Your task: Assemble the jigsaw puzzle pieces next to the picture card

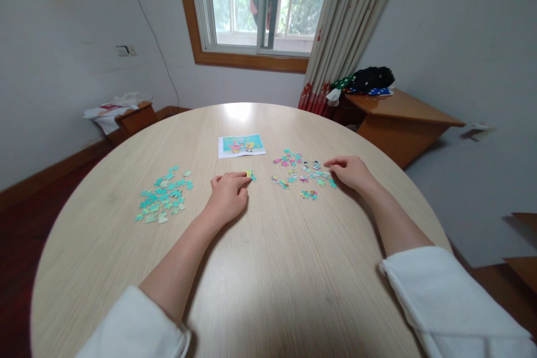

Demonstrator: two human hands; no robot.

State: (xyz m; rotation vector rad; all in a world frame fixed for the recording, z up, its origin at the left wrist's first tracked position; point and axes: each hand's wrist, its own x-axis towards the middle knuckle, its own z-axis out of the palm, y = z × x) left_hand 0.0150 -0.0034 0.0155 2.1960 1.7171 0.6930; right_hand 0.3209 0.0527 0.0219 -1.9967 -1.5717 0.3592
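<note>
My left hand [227, 197] lies low over the middle of the table, fingers stretched forward and thumb apart. Its fingertips rest on a small yellow and teal cluster of puzzle pieces [250, 175], which they partly cover. On the other side, my right hand [350, 173] has its index finger reaching to the edge of a spread of mixed puzzle pieces [321, 175]; no piece shows in its grasp. Pink and teal puzzle pieces [287, 159] lie at the back of that spread. A small joined-looking group of pieces [309, 194] sits nearer to me.
A pile of teal and pale green puzzle pieces [163, 196] covers part of the left side. Behind my left hand lies a printed picture sheet [241, 146] with cartoon figures. The round wooden table [268, 285] stands before a window, with a wooden side desk [403, 109] at right.
</note>
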